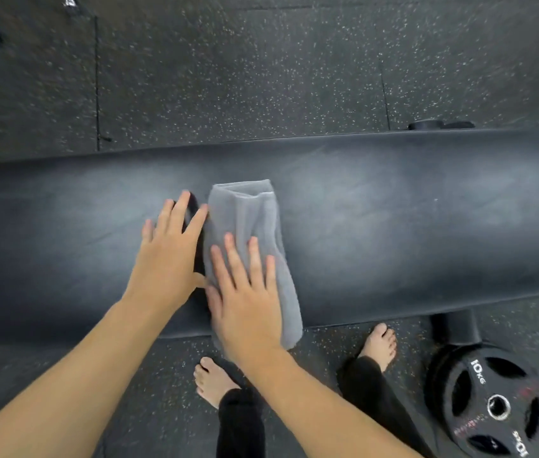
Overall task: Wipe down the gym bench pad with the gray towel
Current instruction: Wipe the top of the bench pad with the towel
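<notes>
A: Which zones of the table (393, 209) are unobstructed?
B: Both long stretches, left and right of the gray towel (251, 226).
A: Obstacles?
B: The towel lies across the middle; the left hand (165, 256) rests just beside it. The weight plate (489, 404) sits on the floor, off the pad.

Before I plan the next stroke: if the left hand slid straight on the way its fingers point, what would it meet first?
Only bare bench pad, it seems. The left hand lies flat beside the gray towel, fingers aimed at the pad's far edge; beyond that is floor.
</notes>
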`<action>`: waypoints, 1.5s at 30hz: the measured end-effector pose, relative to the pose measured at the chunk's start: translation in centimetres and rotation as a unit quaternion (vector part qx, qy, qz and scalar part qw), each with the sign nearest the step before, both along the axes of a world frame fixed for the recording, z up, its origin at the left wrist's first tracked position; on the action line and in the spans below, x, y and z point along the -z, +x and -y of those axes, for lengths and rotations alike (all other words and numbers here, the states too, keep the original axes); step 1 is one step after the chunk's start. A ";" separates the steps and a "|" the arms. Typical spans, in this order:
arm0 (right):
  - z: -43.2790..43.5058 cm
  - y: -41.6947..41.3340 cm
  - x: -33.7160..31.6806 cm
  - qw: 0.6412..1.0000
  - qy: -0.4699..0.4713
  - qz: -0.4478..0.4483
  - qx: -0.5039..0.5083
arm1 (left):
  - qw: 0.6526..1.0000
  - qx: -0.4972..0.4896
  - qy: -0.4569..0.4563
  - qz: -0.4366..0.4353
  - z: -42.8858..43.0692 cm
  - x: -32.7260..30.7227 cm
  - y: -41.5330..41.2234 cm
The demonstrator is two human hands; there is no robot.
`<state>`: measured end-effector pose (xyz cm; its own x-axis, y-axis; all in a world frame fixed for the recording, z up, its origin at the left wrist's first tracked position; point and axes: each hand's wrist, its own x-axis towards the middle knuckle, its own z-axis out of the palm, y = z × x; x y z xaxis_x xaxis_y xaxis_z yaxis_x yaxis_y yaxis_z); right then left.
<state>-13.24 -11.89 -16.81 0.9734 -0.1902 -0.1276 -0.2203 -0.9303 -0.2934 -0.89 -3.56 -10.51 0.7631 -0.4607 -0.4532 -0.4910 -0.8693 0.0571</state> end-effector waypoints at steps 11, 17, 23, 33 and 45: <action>16.7 4.3 -0.5 0.991 -0.055 -0.017 0.124 | 0.992 -0.047 0.064 -0.098 -7.6 1.6 2.4; 15.1 8.0 -0.3 0.983 -0.046 -0.003 0.175 | 0.994 -0.062 0.008 -0.093 -8.1 2.8 2.7; -2.7 12.7 0.3 0.999 -0.009 0.033 0.005 | 0.994 -0.045 -0.079 -0.062 -10.1 1.5 3.4; 0.0 7.5 -0.6 0.997 -0.028 0.009 -0.076 | 0.988 -0.126 -0.070 -0.047 -17.8 -2.2 5.5; -10.1 1.1 -0.3 0.997 -0.056 -0.010 0.045 | 0.989 -0.121 -0.086 -0.015 -22.3 -1.2 5.7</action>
<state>-12.11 -1.76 -16.52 0.9496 -0.2900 -0.1191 -0.3081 -0.9336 -0.1829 4.84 18.71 -9.28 0.8475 -0.3380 -0.4092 -0.2652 -0.9375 0.2251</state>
